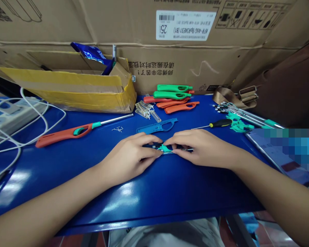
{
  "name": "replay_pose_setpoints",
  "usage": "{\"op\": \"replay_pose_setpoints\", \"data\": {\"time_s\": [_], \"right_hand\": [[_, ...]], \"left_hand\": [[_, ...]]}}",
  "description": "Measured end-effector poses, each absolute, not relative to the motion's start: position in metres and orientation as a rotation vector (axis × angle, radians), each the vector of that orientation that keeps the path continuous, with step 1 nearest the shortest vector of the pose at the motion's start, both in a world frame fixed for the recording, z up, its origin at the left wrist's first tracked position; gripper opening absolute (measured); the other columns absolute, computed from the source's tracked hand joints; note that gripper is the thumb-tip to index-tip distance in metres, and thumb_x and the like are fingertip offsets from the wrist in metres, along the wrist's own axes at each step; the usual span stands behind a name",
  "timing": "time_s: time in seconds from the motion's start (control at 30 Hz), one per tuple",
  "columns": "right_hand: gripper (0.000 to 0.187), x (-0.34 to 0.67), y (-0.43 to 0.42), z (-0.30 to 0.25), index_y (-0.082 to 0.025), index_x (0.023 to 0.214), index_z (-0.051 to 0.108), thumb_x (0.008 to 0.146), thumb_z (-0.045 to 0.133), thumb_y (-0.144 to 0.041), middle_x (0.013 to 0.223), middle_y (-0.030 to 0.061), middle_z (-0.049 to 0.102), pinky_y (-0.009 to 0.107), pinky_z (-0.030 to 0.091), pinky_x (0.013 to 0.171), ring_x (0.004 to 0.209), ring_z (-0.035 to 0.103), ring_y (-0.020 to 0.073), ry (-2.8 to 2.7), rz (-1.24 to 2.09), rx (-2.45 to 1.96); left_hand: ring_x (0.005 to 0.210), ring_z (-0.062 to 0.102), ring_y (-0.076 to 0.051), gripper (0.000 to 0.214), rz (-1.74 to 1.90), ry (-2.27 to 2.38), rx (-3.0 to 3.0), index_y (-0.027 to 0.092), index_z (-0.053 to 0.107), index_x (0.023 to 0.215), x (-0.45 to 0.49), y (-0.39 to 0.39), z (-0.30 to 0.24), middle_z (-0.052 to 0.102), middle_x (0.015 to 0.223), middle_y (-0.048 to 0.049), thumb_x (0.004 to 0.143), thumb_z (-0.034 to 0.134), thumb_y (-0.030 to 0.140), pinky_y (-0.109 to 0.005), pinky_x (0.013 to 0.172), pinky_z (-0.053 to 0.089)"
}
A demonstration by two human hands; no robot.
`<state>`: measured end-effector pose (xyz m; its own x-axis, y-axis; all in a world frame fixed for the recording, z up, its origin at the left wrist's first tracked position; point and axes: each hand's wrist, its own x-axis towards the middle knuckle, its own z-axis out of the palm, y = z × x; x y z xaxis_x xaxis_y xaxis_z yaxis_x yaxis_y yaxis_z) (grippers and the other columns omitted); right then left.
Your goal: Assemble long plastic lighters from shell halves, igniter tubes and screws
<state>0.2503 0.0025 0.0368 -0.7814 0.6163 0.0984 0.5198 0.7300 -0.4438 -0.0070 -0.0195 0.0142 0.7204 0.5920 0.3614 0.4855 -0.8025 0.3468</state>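
At the middle of the blue table, my left hand (136, 154) and my right hand (195, 147) meet over a small lighter assembly. A green plastic piece (166, 148) of it shows between my fingertips, with dark and metal parts beside it. Both hands have their fingers closed on this assembly, and they cover most of it. Just beyond them lies a blue lighter handle half (157, 127). A whole red-orange stick lighter (67, 133) with a metal tube rests to the left. Tiny screws (117, 129) are scattered near its tip.
Green lighter handles (172, 94) and orange ones (181, 107) are piled behind, beside clear fuel tanks (145, 109). A screwdriver (221, 123), green parts (238, 123), metal tubes (249, 115) and a phone (283, 161) lie right. A taped cardboard box (92, 92) and white cables (38, 106) stand left.
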Motion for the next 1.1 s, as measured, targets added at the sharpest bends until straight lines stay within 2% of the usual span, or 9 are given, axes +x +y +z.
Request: {"op": "replay_pose_setpoints", "data": {"time_s": [0.3, 0.47, 0.67, 1.1], "right_hand": [[0.027, 0.2497, 0.0016, 0.0373, -0.023, 0.122, 0.069, 0.099, 0.056, -0.020, 0.114, 0.0021, 0.075, 0.031, 0.047, 0.083, 0.100, 0.070, 0.0187, -2.691, 0.584, -0.936], [0.028, 0.2489, 0.0015, 0.0363, -0.025, 0.119, 0.070, 0.096, 0.058, -0.018, 0.104, 0.0006, 0.076, 0.028, 0.046, 0.074, 0.088, 0.069, 0.0160, -2.614, 0.671, -0.990], [0.026, 0.2479, 0.0014, 0.0367, -0.024, 0.116, 0.071, 0.093, 0.062, -0.017, 0.099, -0.0023, 0.076, 0.025, 0.044, 0.072, 0.080, 0.066, 0.0130, -2.589, 0.708, -1.004], [0.024, 0.2438, -0.0016, 0.0360, -0.024, 0.117, 0.070, 0.095, 0.060, -0.020, 0.105, -0.0004, 0.078, 0.029, 0.044, 0.074, 0.086, 0.070, 0.0163, -2.639, 0.565, -1.053]], "left_hand": [[0.099, 0.069, -0.021, 0.023, 0.684, 0.853, 2.717, 0.025, 0.079, 0.110, -0.0059, -0.0196, 0.0149, 0.074, 0.121, -0.0064, 0.100, 0.059, 0.020, -0.035, 0.085, 0.056], [0.100, 0.069, -0.021, 0.024, 0.658, 0.851, 2.720, 0.025, 0.079, 0.110, -0.0049, -0.0197, 0.0168, 0.073, 0.124, -0.0069, 0.100, 0.058, 0.019, -0.035, 0.085, 0.056], [0.101, 0.070, -0.021, 0.023, 0.688, 0.860, 2.692, 0.025, 0.079, 0.110, -0.0050, -0.0209, 0.0152, 0.074, 0.123, -0.0058, 0.099, 0.061, 0.017, -0.037, 0.086, 0.055], [0.101, 0.069, -0.022, 0.024, 0.665, 0.872, 2.711, 0.026, 0.080, 0.109, -0.0032, -0.0208, 0.0167, 0.073, 0.123, -0.0068, 0.100, 0.058, 0.020, -0.037, 0.085, 0.056]]}}
